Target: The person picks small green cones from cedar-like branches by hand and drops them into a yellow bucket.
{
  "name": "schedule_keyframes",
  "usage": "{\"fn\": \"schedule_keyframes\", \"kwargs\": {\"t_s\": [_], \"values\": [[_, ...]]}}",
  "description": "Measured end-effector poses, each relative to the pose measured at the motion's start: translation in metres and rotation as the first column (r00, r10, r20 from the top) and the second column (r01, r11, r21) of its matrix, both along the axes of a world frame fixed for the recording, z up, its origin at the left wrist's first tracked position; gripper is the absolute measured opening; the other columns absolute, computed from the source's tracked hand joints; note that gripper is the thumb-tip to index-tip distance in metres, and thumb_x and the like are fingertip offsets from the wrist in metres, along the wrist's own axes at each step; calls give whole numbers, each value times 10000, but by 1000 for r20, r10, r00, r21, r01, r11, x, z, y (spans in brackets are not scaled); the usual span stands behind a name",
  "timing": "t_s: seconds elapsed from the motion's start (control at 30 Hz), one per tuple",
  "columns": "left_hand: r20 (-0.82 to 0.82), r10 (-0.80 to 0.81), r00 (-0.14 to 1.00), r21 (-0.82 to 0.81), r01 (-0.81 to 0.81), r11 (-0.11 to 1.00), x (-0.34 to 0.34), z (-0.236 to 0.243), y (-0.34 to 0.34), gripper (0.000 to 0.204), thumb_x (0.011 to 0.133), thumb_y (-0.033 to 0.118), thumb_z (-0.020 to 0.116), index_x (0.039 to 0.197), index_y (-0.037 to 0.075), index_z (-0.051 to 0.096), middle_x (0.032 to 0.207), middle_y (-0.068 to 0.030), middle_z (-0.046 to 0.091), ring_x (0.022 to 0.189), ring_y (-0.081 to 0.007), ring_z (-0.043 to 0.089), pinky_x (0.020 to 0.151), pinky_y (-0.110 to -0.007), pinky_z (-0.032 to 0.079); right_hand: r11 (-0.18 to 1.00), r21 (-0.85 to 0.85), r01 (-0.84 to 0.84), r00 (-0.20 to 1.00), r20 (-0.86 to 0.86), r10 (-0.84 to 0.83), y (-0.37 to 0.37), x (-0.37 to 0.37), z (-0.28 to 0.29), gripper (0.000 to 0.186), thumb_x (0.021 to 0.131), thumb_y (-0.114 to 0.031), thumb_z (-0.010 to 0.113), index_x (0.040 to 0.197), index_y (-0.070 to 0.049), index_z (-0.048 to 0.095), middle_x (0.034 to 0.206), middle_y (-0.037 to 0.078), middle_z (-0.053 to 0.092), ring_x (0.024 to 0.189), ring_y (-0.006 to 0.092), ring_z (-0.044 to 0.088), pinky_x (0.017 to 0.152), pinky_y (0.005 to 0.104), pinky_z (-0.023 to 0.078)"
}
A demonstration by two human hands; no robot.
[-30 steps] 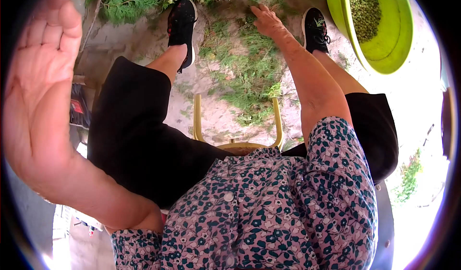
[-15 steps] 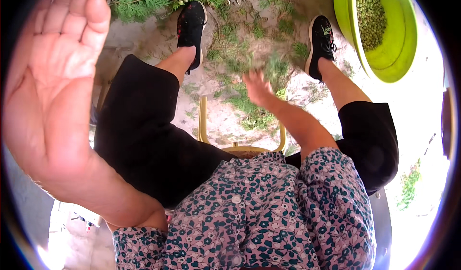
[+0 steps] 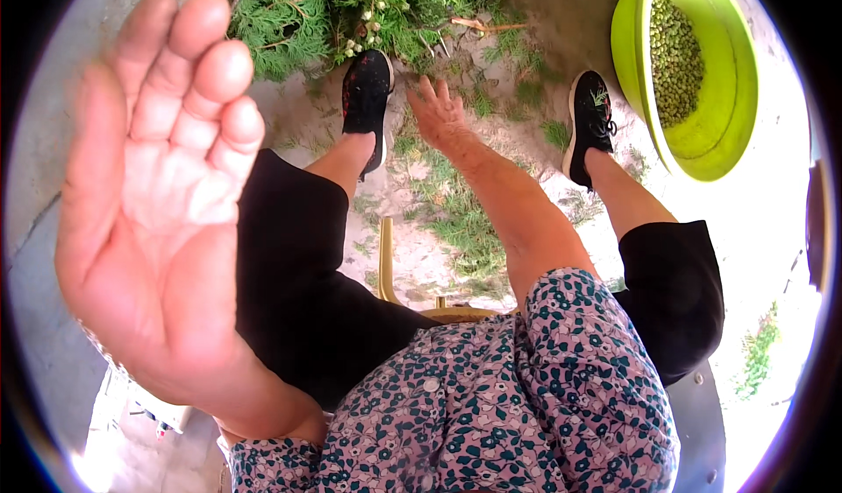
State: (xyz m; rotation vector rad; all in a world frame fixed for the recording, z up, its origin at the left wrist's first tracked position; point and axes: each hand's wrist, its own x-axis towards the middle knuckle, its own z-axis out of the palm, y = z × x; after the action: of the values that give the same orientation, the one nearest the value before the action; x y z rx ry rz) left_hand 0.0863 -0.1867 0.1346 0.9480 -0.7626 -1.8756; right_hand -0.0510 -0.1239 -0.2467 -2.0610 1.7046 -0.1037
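Observation:
My left hand [image 3: 158, 203] is raised close to the camera, palm facing me, fingers apart and holding nothing. My right hand [image 3: 438, 111] reaches down between my feet toward the sandy ground, fingers spread and empty, just below a heap of green leafy branches [image 3: 351, 2]. I sit on a yellow stool [image 3: 412, 296] in black shorts and a flowered blouse, with black shoes on both feet. A lime-green basin [image 3: 702, 142] holding small green peas [image 3: 675, 54] stands to the right of my right foot.
Loose green sprigs [image 3: 456, 221] lie scattered on the sand between my legs. A grey concrete surface [image 3: 44, 125] runs along the left. A grey metal plate [image 3: 702, 423] shows at lower right.
My right hand pulled back toward me from the ground, then reached forward again toward the branches. My left hand rose and came closer to the camera.

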Motion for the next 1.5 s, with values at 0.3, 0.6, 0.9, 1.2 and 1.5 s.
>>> {"fn": "schedule_keyframes", "kwargs": {"t_s": [0.3, 0.6, 0.9, 1.2, 1.5], "values": [[14, 6, 1000, 5, -6, 1000, -17, -10, 2, 374, 950, 202, 383, 1257, -12, 378, 1204, -121, 485, 1008, -196, 489, 853, -333, 389, 634, 698, -332, 893, 18, 449, 168, -27, 21, 517, 751, -229, 536, 1213, -14, 449, 1333, 235, 311, 1145, 433, 413, 713, 521, 506], [92, 96, 991, 25, -99, 995, -34, 0, 12, 349, 935, 194, 424, 1226, 3, 404, 1131, -89, 499, 949, -171, 485, 816, -314, 401, 948, -62, 312, 942, 153, -300, -31, -94, -2, 190, 770, -4, 487, 919, -74, 582, 977, 152, 554, 848, 339, 545, 687, 415, 489], [187, 264, 946, -39, -261, 964, -55, 3, 20, 353, 870, 230, 526, 1112, -23, 479, 990, -135, 563, 787, -210, 557, 702, -299, 458, 983, -75, 169, 985, -11, -170, -65, -107, -25, 339, 774, -8, 511, 1099, -103, 532, 1075, 156, 507, 960, 323, 534, 780, 394, 492], [223, 77, 972, -24, -73, 997, -50, 14, 21, 277, 902, 206, 500, 1103, 36, 410, 1005, -93, 494, 851, -190, 508, 769, -325, 417, 755, -144, 640, 691, 537, -484, -65, -129, -22, 189, 646, -36, 669, 821, -17, 600, 802, 177, 564, 745, 339, 570, 672, 393, 472], [171, 90, 981, -1, -92, 996, -56, 10, 17, 245, 899, 169, 502, 1078, 34, 404, 996, -116, 487, 862, -220, 499, 767, -365, 406, 801, -78, 594, 792, 230, -565, -146, -151, -24, 170, 732, -60, 582, 902, -66, 586, 988, 228, 519, 808, 423, 539, 676, 460, 446]]}}
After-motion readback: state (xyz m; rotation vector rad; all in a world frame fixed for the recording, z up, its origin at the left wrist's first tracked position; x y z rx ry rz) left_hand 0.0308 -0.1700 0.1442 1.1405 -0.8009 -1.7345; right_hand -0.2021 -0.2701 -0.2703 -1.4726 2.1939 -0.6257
